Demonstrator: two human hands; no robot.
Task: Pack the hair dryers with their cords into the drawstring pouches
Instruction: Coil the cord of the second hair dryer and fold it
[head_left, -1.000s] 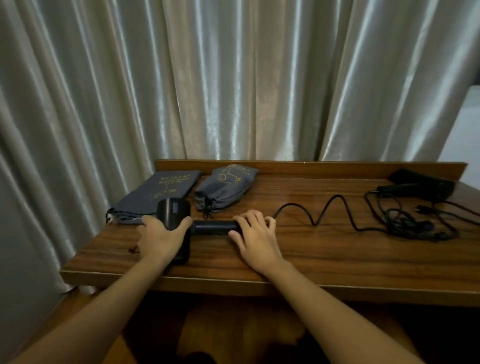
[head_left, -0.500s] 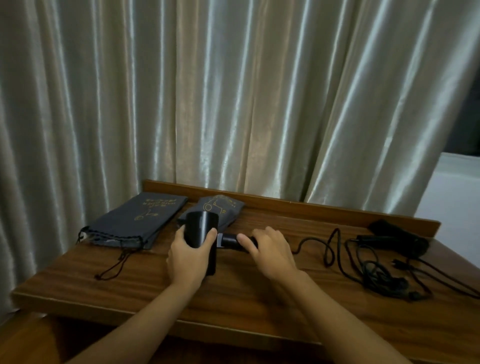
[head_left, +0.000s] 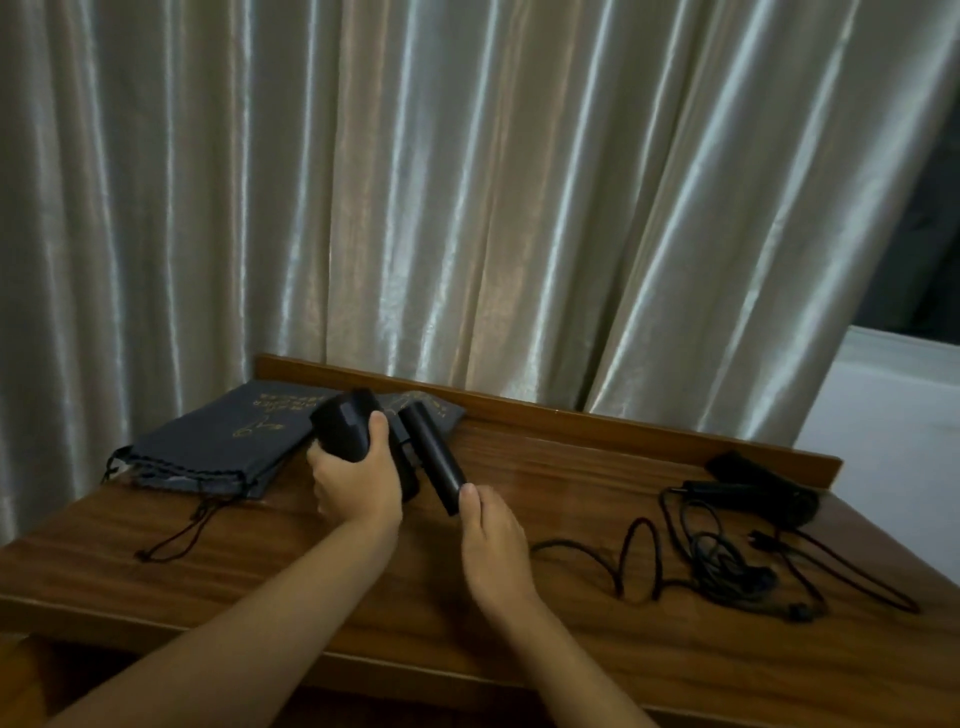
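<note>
We have lifted the hair dryer (head_left: 358, 431) off the worktop (head_left: 545, 499). Our left hand (head_left: 358, 486) grips its head; our right hand (head_left: 491, 535) holds its handle.

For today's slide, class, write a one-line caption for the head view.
Both hands, left hand and right hand, fold a black hair dryer beside two drawstring pouches.

Room around the tangled cord (head_left: 727, 561)

Bare counter (head_left: 519, 457) lies left of it; a second dryer (head_left: 753, 488) blocks just behind.
</note>
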